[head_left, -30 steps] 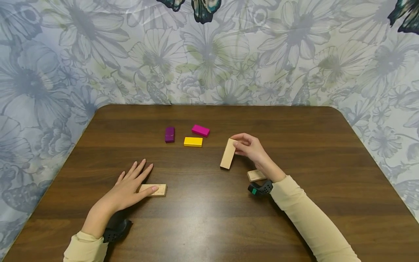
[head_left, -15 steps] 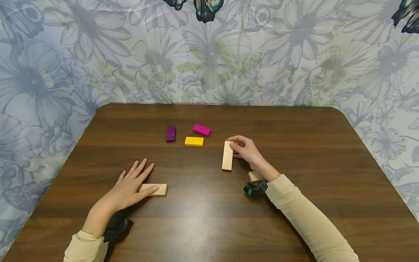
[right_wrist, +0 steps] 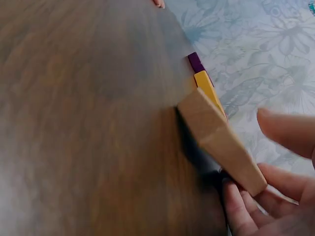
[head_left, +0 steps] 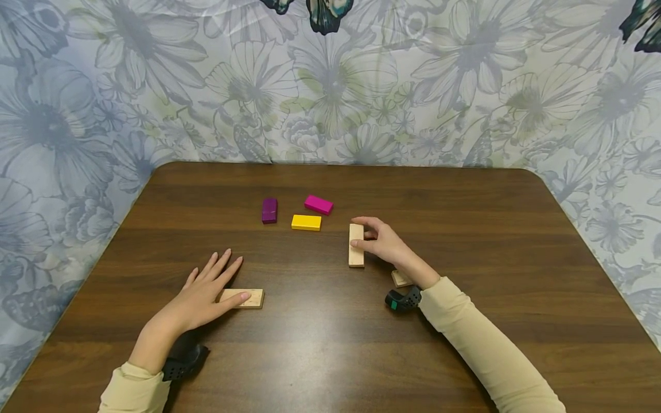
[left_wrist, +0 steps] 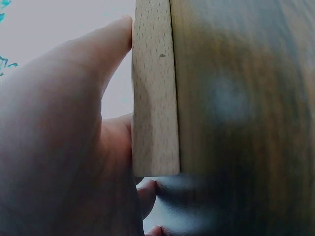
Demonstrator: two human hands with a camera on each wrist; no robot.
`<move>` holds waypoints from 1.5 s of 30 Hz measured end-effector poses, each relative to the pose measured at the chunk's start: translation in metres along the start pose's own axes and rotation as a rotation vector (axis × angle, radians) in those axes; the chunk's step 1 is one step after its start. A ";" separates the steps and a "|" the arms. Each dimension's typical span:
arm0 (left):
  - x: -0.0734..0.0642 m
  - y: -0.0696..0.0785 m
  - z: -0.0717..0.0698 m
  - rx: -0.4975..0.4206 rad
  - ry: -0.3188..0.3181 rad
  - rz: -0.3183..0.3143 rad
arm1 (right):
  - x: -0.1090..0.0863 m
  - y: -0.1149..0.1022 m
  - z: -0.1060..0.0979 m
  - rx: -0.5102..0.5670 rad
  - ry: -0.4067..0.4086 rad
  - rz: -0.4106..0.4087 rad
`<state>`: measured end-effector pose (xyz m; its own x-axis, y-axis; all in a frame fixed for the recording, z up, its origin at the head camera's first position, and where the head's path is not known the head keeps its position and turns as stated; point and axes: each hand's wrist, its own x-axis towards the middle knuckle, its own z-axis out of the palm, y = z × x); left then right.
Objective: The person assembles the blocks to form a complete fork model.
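My left hand [head_left: 198, 304] lies spread on the left of the table, fingers straight, its thumb over a plain wooden block [head_left: 252, 299]. In the left wrist view this block [left_wrist: 156, 98] runs along the thumb, and the other fingers are mostly hidden behind it. Right of centre, my right hand [head_left: 384, 244] holds a second plain block [head_left: 356, 257]. From the right wrist, this block [right_wrist: 216, 132] leans at a slant with its shadow beside it. Fingers curl at its near end [right_wrist: 246, 211], while the thumb stands off it in that view.
A third plain block [head_left: 400, 279] lies partly hidden beneath the right wrist. Farther back are a purple block [head_left: 269, 211], a yellow block [head_left: 306, 222] and a magenta block [head_left: 318, 205]. The brown table [head_left: 465, 201] ends at a flower-patterned wall covering [head_left: 330, 103].
The right hand's block has shifted slightly and turned from a slant to straight, looking shorter now. The right thumb has slid lower across it. The left hand keeps its place.
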<state>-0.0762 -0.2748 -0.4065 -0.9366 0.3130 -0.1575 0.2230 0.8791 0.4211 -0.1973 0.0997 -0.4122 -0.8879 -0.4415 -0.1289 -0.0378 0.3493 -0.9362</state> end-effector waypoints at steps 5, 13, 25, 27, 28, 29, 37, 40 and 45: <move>0.000 -0.001 0.000 -0.001 -0.002 -0.001 | -0.001 0.002 -0.001 -0.088 -0.085 -0.092; 0.000 -0.001 -0.001 -0.007 -0.006 -0.001 | -0.003 0.002 -0.003 -0.237 -0.091 -0.167; 0.000 -0.002 -0.001 0.003 -0.009 -0.006 | -0.001 0.001 -0.003 -0.390 -0.043 -0.177; 0.000 -0.003 -0.001 0.003 -0.012 -0.006 | -0.002 0.001 -0.003 -0.416 -0.043 -0.181; 0.000 -0.002 -0.001 0.003 -0.013 -0.006 | -0.001 0.001 -0.004 -0.429 -0.043 -0.183; 0.000 -0.002 -0.001 0.003 -0.013 -0.005 | -0.002 0.001 -0.004 -0.439 -0.043 -0.186; 0.000 0.000 -0.003 -0.009 -0.014 -0.009 | -0.003 0.003 -0.005 -0.487 -0.062 -0.204; 0.000 0.000 -0.003 -0.010 -0.014 -0.009 | -0.003 0.003 -0.006 -0.487 -0.066 -0.211; 0.000 0.000 -0.002 -0.008 -0.015 -0.007 | -0.003 0.003 -0.006 -0.489 -0.086 -0.225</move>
<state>-0.0765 -0.2751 -0.4045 -0.9339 0.3123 -0.1742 0.2140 0.8784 0.4274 -0.1976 0.1073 -0.4129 -0.7936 -0.6083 0.0115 -0.4493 0.5733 -0.6852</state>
